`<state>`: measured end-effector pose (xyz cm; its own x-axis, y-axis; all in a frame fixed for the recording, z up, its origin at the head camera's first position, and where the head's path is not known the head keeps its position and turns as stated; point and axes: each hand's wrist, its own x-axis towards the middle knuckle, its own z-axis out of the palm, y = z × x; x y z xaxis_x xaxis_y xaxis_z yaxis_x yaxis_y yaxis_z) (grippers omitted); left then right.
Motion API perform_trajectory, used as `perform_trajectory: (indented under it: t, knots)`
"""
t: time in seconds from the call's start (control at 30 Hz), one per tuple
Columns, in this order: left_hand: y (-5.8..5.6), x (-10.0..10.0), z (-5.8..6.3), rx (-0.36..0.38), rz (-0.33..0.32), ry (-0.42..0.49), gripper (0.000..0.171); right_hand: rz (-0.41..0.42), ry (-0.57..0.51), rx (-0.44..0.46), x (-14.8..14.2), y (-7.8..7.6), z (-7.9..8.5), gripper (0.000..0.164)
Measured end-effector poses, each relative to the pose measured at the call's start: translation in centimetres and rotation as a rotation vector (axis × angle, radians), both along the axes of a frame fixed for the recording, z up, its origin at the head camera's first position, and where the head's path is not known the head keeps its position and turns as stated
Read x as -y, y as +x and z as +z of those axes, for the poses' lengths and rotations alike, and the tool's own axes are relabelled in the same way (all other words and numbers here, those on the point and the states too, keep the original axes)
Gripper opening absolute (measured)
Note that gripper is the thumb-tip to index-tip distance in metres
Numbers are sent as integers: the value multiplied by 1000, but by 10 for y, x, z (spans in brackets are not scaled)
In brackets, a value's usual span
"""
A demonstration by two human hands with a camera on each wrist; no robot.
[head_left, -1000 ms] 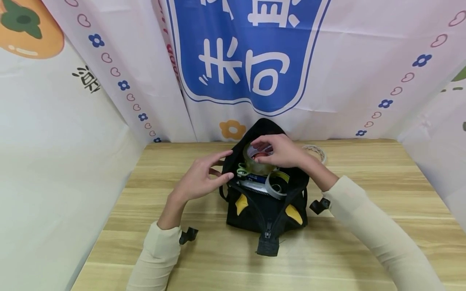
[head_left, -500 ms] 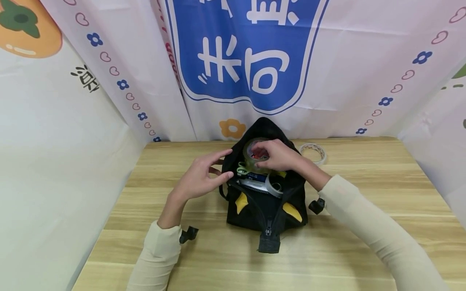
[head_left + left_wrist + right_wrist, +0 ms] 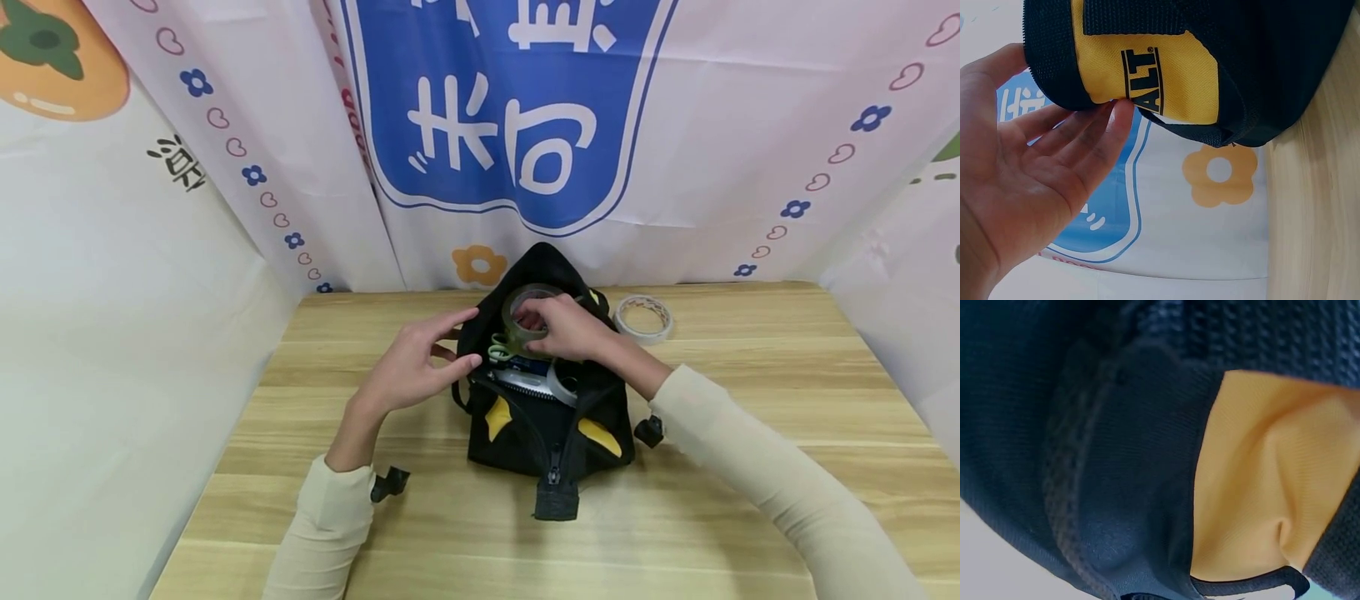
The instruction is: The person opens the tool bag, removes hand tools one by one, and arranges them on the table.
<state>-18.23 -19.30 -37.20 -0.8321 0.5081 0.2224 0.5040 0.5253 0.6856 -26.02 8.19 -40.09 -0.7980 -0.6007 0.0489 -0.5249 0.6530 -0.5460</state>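
A black tool bag (image 3: 517, 446) with yellow patches stands unzipped on the table. My left hand (image 3: 420, 362) is at its left rim with thumb and fingers spread; in the left wrist view, the fingertips touch its yellow lettered side (image 3: 1191, 75). My right hand (image 3: 566, 327) reaches inside, its fingers in the hole of a roll of clear tape (image 3: 517, 337) and its thumb over the near rim, pinching it. Beside the roll lie green-handled scissors (image 3: 498, 348), a silver toothed tool (image 3: 521, 382) and a grey ring (image 3: 558, 385), partly covered. The right wrist view shows only bag fabric (image 3: 1260, 481).
Right behind the bag, a roll of white tape (image 3: 621, 323) lies on the wooden table (image 3: 750, 400). A printed cloth (image 3: 697, 150) hangs close behind the bag and along both sides. The bag's zip end (image 3: 557, 504) sticks out toward the front.
My right hand has gone lower into the bag, its fingers now inside the tape roll. More of the white tape roll shows. My left hand has stayed in place.
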Motion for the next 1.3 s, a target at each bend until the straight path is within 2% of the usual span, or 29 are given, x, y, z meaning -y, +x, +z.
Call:
perform_trajectory:
  t: [0.33, 0.53, 0.73, 1.0, 1.3]
  knots:
    - [1, 1, 0, -5, -4, 3, 63, -42, -54, -41, 1, 3, -7, 39]
    - [1, 0, 0, -10, -1, 0, 63, -88, -131, -34, -5, 5, -4, 42]
    - [1, 0, 0, -8, 3, 3, 64, -88, -198, -24, -9, 10, 9, 41]
    - [0, -1, -1, -6, -6, 35, 63, -62, -263, -86, -18, 23, 30, 41]
    - [1, -1, -1, 4, -6, 39, 63, -65, -345, -80, -34, 38, 64, 40]
